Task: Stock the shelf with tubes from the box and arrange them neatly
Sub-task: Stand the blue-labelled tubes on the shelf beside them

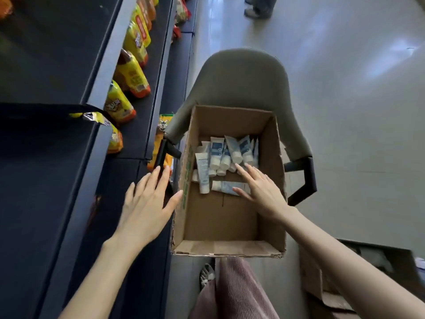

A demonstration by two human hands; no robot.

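Down the left side runs the dark shelf (46, 180). Its nearer stretch is bare, while yellow snack bags (132, 77) stand in a row along the front edge farther off. I'd guess the bare stretch is meant for the tubes. Above the shelf's front edge hangs the left hand (147, 203), flat, fingers straight and spread, gripping nothing. Its thumb points toward the left wall of the box (218, 219); whether it touches the cardboard I cannot tell, but it looks placed to steady the box. The box sits open on the seat of a grey chair (241, 77) just beside the shelf, which keeps the carry short. Tubes (220, 155), white with blue labels, crowd the box's far end, and 1 stray tube (220, 186) lies crosswise nearer the middle. Over it the right hand (259, 189) reaches into the box, fingers extended and parted, not closed on anything. I see no tube on the shelf, so stocking seems barely begun. At the lower right, another carton (312, 279) rests on the floor.
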